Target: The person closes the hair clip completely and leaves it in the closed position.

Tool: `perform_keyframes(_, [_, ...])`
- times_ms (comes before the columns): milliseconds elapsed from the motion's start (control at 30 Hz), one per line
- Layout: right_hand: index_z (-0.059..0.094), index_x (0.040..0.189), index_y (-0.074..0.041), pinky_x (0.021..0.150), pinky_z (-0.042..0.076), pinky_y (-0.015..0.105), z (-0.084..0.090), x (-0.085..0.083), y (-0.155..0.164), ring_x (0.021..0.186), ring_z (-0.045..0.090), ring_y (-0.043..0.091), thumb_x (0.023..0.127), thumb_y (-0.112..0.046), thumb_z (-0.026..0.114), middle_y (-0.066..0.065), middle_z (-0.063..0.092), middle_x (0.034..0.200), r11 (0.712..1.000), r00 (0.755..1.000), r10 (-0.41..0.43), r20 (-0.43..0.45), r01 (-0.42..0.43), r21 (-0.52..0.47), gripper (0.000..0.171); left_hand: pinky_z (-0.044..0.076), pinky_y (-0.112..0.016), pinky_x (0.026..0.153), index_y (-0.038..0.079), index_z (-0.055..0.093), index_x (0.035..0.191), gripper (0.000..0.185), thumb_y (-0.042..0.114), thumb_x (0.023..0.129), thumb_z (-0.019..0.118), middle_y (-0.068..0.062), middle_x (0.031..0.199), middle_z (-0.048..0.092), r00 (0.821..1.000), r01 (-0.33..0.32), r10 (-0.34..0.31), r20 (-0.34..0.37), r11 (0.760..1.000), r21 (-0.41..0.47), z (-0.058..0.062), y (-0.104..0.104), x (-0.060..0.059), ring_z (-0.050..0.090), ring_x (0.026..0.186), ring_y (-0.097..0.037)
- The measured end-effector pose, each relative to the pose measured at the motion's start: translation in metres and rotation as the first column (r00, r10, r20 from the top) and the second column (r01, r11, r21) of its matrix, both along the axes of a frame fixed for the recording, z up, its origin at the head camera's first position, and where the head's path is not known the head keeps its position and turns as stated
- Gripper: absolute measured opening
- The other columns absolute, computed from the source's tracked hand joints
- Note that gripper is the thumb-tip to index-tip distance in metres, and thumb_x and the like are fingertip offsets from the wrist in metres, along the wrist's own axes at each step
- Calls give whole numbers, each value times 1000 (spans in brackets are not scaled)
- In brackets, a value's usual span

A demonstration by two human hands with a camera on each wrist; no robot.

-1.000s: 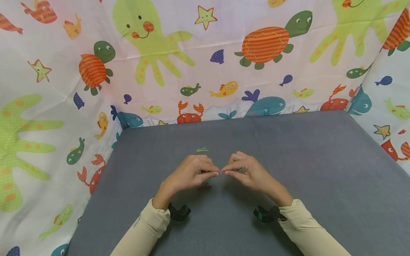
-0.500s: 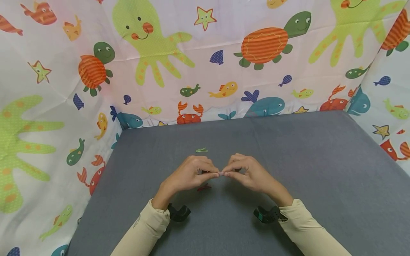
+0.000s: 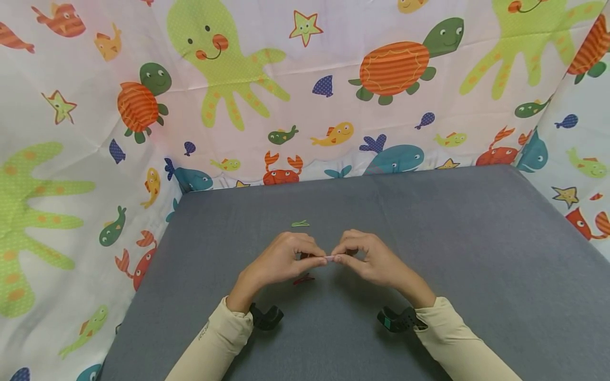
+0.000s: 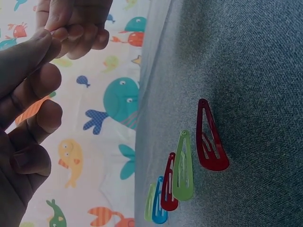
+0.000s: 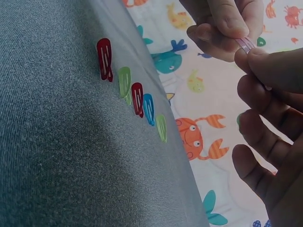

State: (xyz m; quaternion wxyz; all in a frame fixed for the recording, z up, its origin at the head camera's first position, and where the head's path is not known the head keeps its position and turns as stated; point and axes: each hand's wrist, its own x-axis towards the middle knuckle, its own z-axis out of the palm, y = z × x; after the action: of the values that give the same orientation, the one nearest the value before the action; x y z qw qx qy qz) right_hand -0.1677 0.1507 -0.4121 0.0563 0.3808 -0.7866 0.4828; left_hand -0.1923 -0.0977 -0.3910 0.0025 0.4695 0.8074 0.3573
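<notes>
Grey tbl point(image 3: 452, 254), clips point(image 4: 182, 192) atop, sea-print curtain point(image 3: 305, 79) bhnd

No text can be read with certainty. A short line of small dark lettering point(image 3: 203, 332) stands on the person's pale left sleeve point(image 3: 216, 346), in the lower left of the head view, near the cuff. It runs at a slant along the forearm, its characters too small and blurred to make out.

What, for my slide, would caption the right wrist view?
Left hand and right hand pinching a pink clip; five red, green and blue hair clips in a row on gray cloth.
</notes>
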Motion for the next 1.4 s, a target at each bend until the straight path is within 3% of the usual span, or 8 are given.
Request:
perform_keyframes(233, [76, 95, -22, 70, 43, 27, -1, 2, -2, 77, 50, 8, 97, -11, 69, -5, 65, 83, 999, 999, -40, 8, 40, 15, 14, 43, -20, 59, 21, 82, 97, 8, 24, 90, 79, 13, 78, 67, 998, -46, 46, -42, 999, 6, -2, 1, 0, 48, 65, 1])
perform_keyframes(467, [75, 94, -22, 72, 45, 31, 1, 5, -4, 80, 51, 9, 98, -15, 68, -7, 63, 85, 994, 992, -104, 69, 102, 26, 11, 53, -28, 66, 20, 79, 99, 13, 24, 87, 82, 10, 78, 61, 990, -108, 111, -89, 993, 39, -4, 3, 1, 57, 70, -10])
perform_keyframes(633, [75, 95, -22, 72, 46, 31, 2, 7, -6, 81, 53, 9, 98, -15, 68, -7, 63, 85, 994, 988, -111, 110, 109, 30, 11, 50, -28, 65, 19, 78, 100, 16, 22, 85, 84, 5, 79, 63, 982, -112, 117, -152, 993, 42, -4, 4, 2, 58, 72, -14])
perform_keyframes(833, [73, 95, -23, 76, 48, 27, 1, 7, -7, 82, 57, 8, 99, -16, 67, -5, 64, 88, 994, 984, -109, 138, 105, 35, 11, 44, -18, 66, 19, 79, 97, 15, 22, 84, 85, 7, 81, 64, 949, -115, 120, -290, 993, 36, -5, 6, 2, 56, 73, -9])
perform_keyframes(1000, [74, 96, -17, 79, 50, 27, 0, 7, -8, 82, 58, 8, 100, -14, 65, 6, 66, 89, 995, 985, -96, 146, 94, 25, 10, 44, -18, 66, 19, 78, 95, 13, 22, 85, 84, 9, 80, 64, 920, -111, 113, -376, 993, 27, -6, 8, 1, 59, 72, -13])
perform_keyframes(1100, [74, 97, -13, 80, 51, 27, -1, 7, -9, 82, 59, 8, 100, -14, 65, 7, 66, 89, 996, 984, -93, 153, 90, 29, 10, 45, -19, 67, 19, 76, 95, 10, 23, 87, 81, 8, 80, 65, 914, -114, 110, -391, 993, 15, -6, 8, 2, 58, 73, -11])
perform_keyframes(1267, [73, 96, -19, 79, 51, 27, -2, 7, -9, 82, 59, 8, 100, -15, 65, 7, 66, 89, 996, 984, -86, 156, 83, 28, 10, 45, -19, 67, 20, 74, 93, 6, 22, 88, 78, 7, 80, 66, 913, -117, 112, -393, 993, 11, -7, 8, 2, 57, 74, -9])
perform_keyframes(1400, [73, 96, -18, 79, 51, 27, -2, 7, -10, 83, 60, 9, 100, -15, 66, -2, 66, 90, 996, 986, -87, 145, 84, 29, 9, 46, -20, 67, 19, 74, 93, 6, 21, 88, 77, 9, 81, 65, 913, -119, 116, -390, 993, 17, -8, 9, 2, 59, 74, -10])
